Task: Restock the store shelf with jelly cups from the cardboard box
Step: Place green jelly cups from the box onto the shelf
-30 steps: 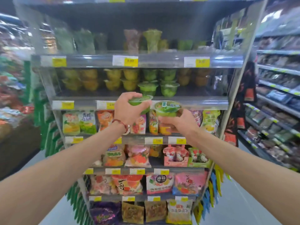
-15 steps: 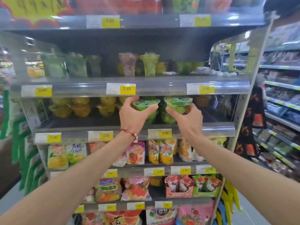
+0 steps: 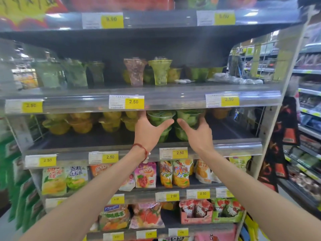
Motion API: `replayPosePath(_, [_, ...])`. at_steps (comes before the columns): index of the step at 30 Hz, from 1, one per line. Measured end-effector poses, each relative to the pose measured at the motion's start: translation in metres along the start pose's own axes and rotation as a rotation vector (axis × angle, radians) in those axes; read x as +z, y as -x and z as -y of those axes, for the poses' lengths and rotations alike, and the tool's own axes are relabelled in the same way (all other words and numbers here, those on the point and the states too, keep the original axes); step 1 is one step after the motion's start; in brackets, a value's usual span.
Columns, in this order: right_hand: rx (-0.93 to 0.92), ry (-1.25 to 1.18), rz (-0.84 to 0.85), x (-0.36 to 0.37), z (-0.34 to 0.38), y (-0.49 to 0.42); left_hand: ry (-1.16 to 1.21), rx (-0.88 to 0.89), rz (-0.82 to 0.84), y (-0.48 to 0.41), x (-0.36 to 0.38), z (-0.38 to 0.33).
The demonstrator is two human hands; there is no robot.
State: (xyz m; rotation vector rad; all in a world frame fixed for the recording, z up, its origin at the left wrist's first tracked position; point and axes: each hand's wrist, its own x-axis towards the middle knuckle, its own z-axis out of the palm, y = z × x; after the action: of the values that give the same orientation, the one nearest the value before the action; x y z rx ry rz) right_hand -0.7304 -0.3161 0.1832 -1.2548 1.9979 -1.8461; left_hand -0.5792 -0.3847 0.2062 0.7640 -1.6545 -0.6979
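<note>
Hands: both reach up past the central price tag (image 3: 173, 153), one cup apiece.
Left hand (image 3: 149, 131): thumb spread across the front and fingers curled round the far side of the left green jelly cup (image 3: 160, 117), above the tag and a little left.
Right hand (image 3: 198, 136): thumb stretched leftward, fingers wrapped round the right green jelly cup (image 3: 190, 116), above the tag and just right.
Held cups: side by side, almost touching, each over a lower green cup (image 3: 180, 134). Whether they rest on those cannot be told.
Wrist: red string bracelet (image 3: 141, 148) on the left arm, left of the tag.
Yellow jelly cups (image 3: 83, 125): stacked on the same shelf (image 3: 78, 141), well left of the tag.
Snack pouches (image 3: 180, 173): in a row just below the tag.
Tall cups (image 3: 160, 72): one tier above.
</note>
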Motion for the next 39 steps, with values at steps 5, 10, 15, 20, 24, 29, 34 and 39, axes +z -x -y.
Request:
replayPosePath(5, [-0.018, 0.037, 0.028, 0.002, -0.005, -0.002, 0.035, 0.013, -0.023, 0.002, 0.007, 0.010])
replayPosePath(10, [-0.025, 0.038, -0.004, 0.007, -0.005, 0.001, 0.016, 0.008, -0.022, 0.000, 0.012, 0.015])
replayPosePath(15, [-0.045, 0.052, -0.035, 0.011, -0.003, 0.004, -0.016, 0.017, 0.018, 0.000, 0.013, 0.017])
replayPosePath(20, [-0.040, 0.027, 0.030, 0.006, -0.004, 0.003, 0.014, 0.009, -0.018, 0.002, 0.009, 0.016])
replayPosePath(24, [-0.039, 0.036, 0.080, -0.001, -0.002, 0.002, 0.035, 0.028, -0.031, 0.006, 0.006, 0.012])
replayPosePath(29, [-0.071, 0.093, 0.165, -0.007, 0.001, 0.001, -0.025, -0.001, 0.059, 0.001, 0.002, 0.013])
replayPosePath(34, [-0.088, 0.145, 0.195, -0.012, 0.007, 0.000, -0.038, -0.057, 0.123, 0.006, 0.000, 0.008])
replayPosePath(39, [-0.054, 0.146, 0.161, -0.007, 0.003, -0.003, -0.031, -0.081, 0.125, 0.005, 0.000, 0.006])
